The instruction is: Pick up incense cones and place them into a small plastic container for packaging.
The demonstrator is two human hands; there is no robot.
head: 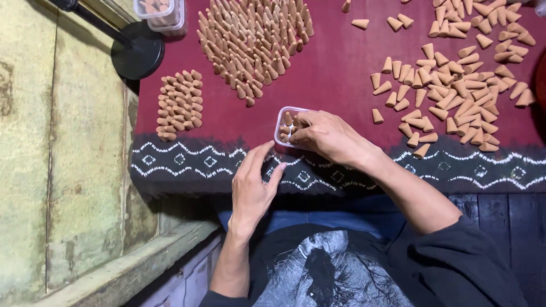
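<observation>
Cones of tan clay-coloured incense cover a maroon cloth (341,74) with a dark, white-patterned border, spread over the tabletop. At far left a black round stand base (136,57) sits at the cloth's corner, with a clear lidded tub (161,12) of cones just beside it at the top edge. Below that, a small block (180,104) of cones lies in tidy rows; to its right a larger batch (256,42) stands packed tightly together, tips up.

The left hand (254,185) rests flat on the patterned border, fingers (259,156) loosely spread and holding nothing, near the tray but apart from it. Just above and to its right sits the tray (286,126), a small clear plastic box with rounded corners, near the front edge of the maroon field. It already holds several cones, some upright; its right part is hidden by the hand.

The right hand (330,138) lies over the tray's right side, fingers (301,120) curled down into it; whether they pinch a cone cannot be told. Further right, a loose heap (455,85) of cones lies scattered, pointing every way, up to the cloth's far corner.
</observation>
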